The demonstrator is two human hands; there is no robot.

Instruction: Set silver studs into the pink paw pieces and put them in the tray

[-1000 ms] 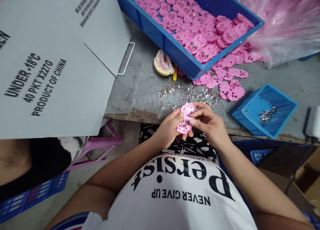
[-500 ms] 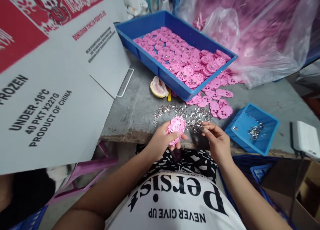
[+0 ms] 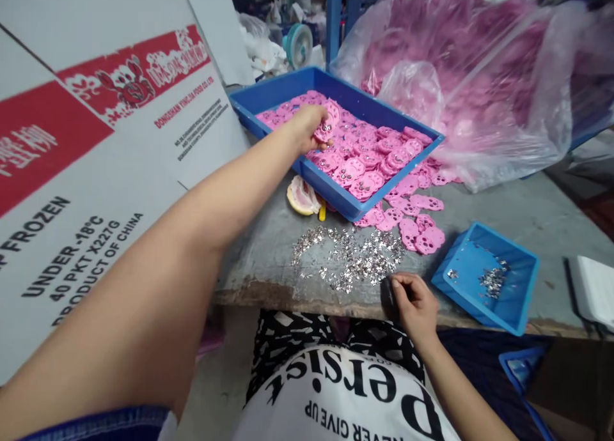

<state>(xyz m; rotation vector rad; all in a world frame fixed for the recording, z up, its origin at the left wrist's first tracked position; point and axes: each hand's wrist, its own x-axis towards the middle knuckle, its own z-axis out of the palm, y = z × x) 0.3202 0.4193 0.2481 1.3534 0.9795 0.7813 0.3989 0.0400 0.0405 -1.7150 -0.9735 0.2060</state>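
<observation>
My left hand (image 3: 309,124) reaches far out over the big blue tray (image 3: 336,198) and holds a pink plastic part (image 3: 326,129) just above the pile of pink parts (image 3: 369,150) in it. My right hand (image 3: 412,300) rests at the table's near edge, fingers curled around a small dark object (image 3: 387,294), beside the heap of small silver metal pieces (image 3: 352,259).
Loose pink parts (image 3: 417,220) lie right of the tray. A small blue bin (image 3: 484,284) with a few silver pieces sits at the right. A clear bag of pink parts (image 3: 480,77) lies behind. A printed cardboard box (image 3: 86,172) stands at left. A fruit piece (image 3: 302,197) lies by the tray.
My left hand has carried the pink part from in front of my body out over the blue tray. My right hand has let go of it and dropped to the table edge.
</observation>
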